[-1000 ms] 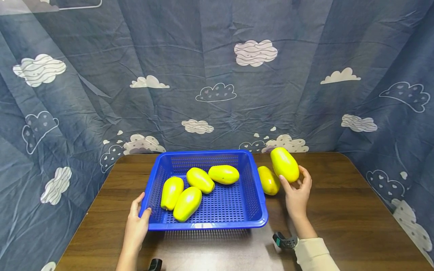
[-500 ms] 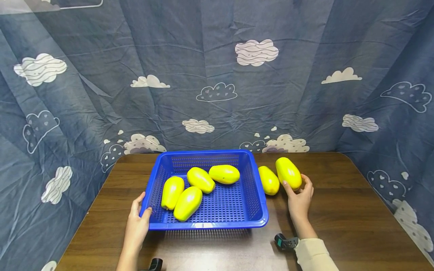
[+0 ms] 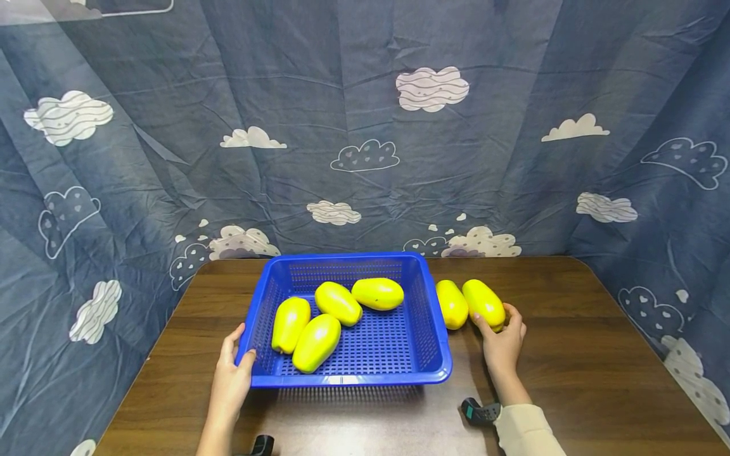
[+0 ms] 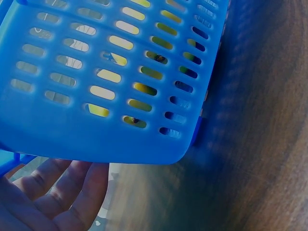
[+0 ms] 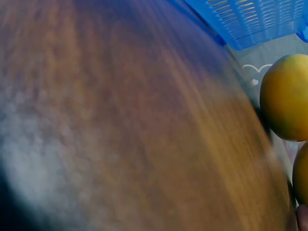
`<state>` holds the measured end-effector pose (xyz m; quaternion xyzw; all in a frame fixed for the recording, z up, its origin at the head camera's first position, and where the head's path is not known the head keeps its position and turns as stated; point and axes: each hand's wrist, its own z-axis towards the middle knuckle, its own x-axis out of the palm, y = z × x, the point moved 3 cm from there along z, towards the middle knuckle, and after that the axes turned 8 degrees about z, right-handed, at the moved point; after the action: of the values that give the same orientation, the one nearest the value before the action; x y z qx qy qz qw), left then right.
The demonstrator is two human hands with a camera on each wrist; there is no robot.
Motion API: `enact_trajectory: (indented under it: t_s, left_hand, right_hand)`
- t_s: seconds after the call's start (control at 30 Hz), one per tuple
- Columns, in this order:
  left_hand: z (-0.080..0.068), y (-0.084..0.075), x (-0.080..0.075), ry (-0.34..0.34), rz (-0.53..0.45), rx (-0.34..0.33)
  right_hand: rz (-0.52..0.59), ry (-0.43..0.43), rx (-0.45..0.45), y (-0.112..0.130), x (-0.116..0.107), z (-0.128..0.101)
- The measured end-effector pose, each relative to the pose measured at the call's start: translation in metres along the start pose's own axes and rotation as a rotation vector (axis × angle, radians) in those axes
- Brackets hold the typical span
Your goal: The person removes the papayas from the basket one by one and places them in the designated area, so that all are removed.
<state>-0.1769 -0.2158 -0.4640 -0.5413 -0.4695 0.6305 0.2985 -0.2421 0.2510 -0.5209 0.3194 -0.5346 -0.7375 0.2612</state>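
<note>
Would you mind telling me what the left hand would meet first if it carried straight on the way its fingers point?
The left hand already touches the blue basket at its near-left corner, so the basket wall comes first; beyond it, probably the nearest yellow fruit inside.

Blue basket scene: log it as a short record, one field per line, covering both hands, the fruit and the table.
Basket: blue basket on the wooden table
Fruit in basket: four yellow fruits
Fruit on table: two, right of the basket; the inner fruit beside the outer fruit
Left hand: grips the basket's near left corner
Right hand: holds the outer fruit
</note>
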Motion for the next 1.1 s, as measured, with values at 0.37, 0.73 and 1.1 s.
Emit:
enact_trajectory:
  t_s: [0.37, 0.73, 1.1]
  left_hand:
    - [0.0, 0.002, 0.0, 0.0, -0.005, -0.001]
    - [-0.001, 0.001, 0.0, 0.008, 0.016, -0.004]
    - [-0.001, 0.0, 0.0, 0.002, 0.033, 0.008]
  right_hand:
    - [-0.009, 0.012, 0.017, -0.003, -0.001, 0.002]
    - [0.066, 0.021, -0.03, 0.005, -0.003, 0.001]
    - [0.094, 0.006, -0.138, 0.036, -0.006, 0.003]
